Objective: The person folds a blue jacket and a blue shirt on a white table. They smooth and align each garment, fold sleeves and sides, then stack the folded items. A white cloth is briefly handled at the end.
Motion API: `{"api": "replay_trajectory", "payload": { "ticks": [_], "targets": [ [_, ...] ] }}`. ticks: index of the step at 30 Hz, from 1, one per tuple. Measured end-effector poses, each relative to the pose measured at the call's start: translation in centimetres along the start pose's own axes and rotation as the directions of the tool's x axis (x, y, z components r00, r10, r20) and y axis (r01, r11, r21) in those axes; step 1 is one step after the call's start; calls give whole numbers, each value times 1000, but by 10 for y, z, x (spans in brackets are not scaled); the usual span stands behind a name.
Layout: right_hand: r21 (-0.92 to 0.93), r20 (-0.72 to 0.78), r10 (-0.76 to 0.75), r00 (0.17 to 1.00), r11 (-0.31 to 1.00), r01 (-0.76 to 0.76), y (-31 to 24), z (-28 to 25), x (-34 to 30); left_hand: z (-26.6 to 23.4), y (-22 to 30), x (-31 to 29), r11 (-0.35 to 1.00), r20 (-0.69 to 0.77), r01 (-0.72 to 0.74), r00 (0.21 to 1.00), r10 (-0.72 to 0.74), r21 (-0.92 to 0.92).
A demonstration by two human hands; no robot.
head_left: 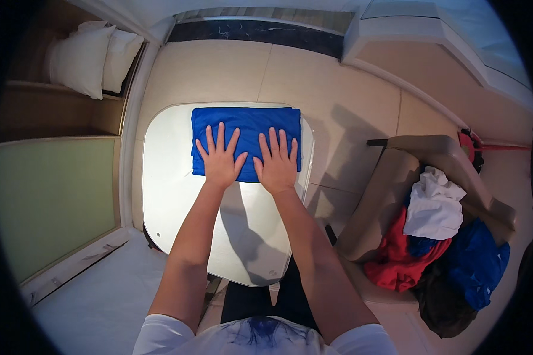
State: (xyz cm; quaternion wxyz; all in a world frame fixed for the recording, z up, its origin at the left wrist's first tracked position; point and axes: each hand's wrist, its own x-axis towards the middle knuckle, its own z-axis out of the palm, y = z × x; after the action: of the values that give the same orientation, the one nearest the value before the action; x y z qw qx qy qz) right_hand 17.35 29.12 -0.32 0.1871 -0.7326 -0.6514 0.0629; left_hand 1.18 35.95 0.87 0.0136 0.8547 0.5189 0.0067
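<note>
A blue cloth garment [249, 116], folded into a flat rectangle, lies across the far part of a white table [172, 171]. My left hand [221, 160] rests palm down on its left half with the fingers spread. On the right half, my right hand [278, 163] lies flat too, its fingers pointing away from me. The two thumbs are a short way apart near the fold's front edge. Neither hand grips anything. What kind of garment it is does not show.
To the right stands a brown armchair [376, 201] piled with a white cloth [436, 204], a red one [394, 260], a blue one [477, 260] and a dark one [447, 305]. White pillows [86, 59] sit on a shelf at the far left. Tiled floor [320, 77] surrounds the table.
</note>
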Motion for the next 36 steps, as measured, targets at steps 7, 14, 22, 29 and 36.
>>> {"api": "replay_trajectory", "payload": {
  "ticks": [7, 14, 22, 29, 36],
  "targets": [
    [41, 19, -19, 1000, 999, 18, 21, -21, -42, -17, 25, -27, 998, -59, -11, 998, 7, -61],
    [31, 250, 23, 968, 999, -32, 13, -46, -219, 18, 77, -230, 939, 50, -108, 990, 132, -327],
    [179, 238, 110, 965, 972, -155, -53, -67, -362, -11, 124, -383, 791, 200, -239, 890, 411, -563],
    [204, 131, 328, 936, 915, -349, 1, -83, -390, -34, 132, -400, 738, 321, -176, 817, 478, -652],
    [216, -508, 858, 74, 211, -953, 199, -197, -427, -56, 214, -351, 745, 349, -212, 780, 519, -632]
  ]
}}
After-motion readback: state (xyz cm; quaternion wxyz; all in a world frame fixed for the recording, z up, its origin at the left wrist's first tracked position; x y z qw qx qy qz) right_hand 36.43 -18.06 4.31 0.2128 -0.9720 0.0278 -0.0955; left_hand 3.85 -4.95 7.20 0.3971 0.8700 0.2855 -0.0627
